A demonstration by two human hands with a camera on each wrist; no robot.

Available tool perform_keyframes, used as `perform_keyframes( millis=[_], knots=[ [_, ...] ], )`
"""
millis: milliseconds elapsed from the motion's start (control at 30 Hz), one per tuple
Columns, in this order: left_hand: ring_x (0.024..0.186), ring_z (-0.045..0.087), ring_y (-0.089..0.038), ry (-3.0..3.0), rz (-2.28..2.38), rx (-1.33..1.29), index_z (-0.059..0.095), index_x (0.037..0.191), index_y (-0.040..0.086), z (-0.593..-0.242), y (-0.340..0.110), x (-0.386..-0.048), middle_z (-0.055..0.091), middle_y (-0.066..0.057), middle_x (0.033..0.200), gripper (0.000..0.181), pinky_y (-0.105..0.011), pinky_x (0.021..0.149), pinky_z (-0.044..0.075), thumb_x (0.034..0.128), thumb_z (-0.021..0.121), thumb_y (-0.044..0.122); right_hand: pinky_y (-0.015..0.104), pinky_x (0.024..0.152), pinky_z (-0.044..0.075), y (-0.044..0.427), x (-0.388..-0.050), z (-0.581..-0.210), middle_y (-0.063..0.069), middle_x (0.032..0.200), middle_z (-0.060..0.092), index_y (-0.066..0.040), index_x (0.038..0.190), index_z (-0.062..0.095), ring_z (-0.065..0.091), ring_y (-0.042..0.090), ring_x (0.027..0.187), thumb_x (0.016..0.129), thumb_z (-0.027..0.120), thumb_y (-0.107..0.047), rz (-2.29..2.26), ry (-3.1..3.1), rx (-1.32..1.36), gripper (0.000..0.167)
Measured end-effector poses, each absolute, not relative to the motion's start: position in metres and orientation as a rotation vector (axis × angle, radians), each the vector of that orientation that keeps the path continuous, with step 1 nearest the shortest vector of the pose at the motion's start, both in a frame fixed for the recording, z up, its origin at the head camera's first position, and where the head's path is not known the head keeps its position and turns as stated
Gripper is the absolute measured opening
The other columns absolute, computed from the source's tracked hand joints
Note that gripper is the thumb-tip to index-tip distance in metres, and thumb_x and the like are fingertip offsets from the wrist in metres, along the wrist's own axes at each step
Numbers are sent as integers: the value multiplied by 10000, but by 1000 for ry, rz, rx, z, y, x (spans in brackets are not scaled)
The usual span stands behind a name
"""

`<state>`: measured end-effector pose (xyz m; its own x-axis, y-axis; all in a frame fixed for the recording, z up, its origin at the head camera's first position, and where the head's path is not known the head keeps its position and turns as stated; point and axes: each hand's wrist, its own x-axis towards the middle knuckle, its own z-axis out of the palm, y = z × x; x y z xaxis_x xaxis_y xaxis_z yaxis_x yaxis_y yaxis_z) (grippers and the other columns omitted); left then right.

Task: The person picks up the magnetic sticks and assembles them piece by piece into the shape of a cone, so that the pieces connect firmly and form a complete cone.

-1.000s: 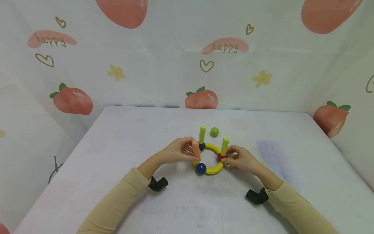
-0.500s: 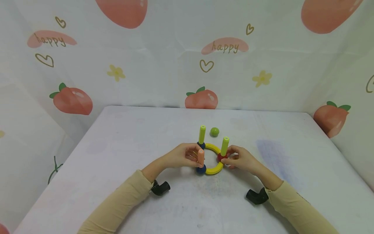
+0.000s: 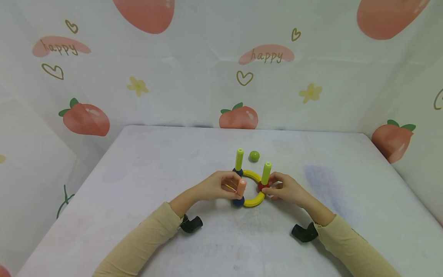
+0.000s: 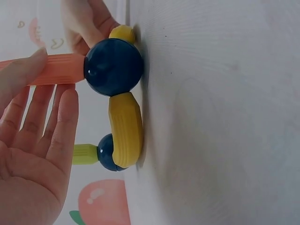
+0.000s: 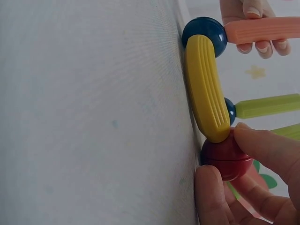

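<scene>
My left hand [image 3: 219,186] pinches an upright, ridged orange rod [image 4: 61,69] between thumb and fingers. Its lower end meets the near blue ball [image 4: 114,66]; how far it sits in the ball cannot be seen. With thumb and fingers my right hand [image 3: 288,187] holds the red ball [image 5: 227,158] at the right of a ring. Curved yellow rods [image 5: 206,89] link these balls with a far blue ball [image 3: 237,172]. One yellow-green rod [image 3: 239,159] stands on the far blue ball, another yellow-green rod [image 3: 266,174] on the red one. My left hand partly hides the ring's left side.
A loose green ball [image 3: 254,156] lies behind the ring on the white table [image 3: 166,150]. Black curved pieces [image 3: 304,232] show beside both wrists. A patterned cloth [image 3: 194,77] hangs behind the table's back edge.
My left hand has brought the orange rod nearer and rightward, from the ring's left side onto the near blue ball, where it now leans slightly right. My right hand has stayed put.
</scene>
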<state>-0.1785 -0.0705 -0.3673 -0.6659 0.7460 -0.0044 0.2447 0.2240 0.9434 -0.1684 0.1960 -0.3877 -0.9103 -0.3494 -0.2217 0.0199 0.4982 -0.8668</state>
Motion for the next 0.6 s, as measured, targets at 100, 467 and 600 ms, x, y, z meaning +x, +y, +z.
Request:
perform_keyframes(
  millis=[100,467,600],
  knots=[
    [939,647,-131,2038,1445,905,571,1121,-13,-368,-70,-178,617,-210,1076,359,-252,813,550,789,706,7,277,670,566,196,-168,-388,123,985,549,37,1114,536,642,159,821,838,696,-204,-1388,2376,-274,400],
    [921,644,-120,2069,1405,891,587,1102,-1,-368,-71,-180,629,-192,1071,333,-244,829,542,795,710,37,278,670,565,196,-168,-389,120,980,545,39,1115,532,643,164,839,837,696,-201,-1396,2367,-279,401],
    [943,643,-133,2117,1355,895,604,1090,40,-369,-74,-184,640,-135,1084,312,-237,845,531,801,716,77,280,672,566,197,-168,-389,122,982,544,36,1114,529,641,171,843,839,694,-203,-1397,2366,-290,401]
  ],
)
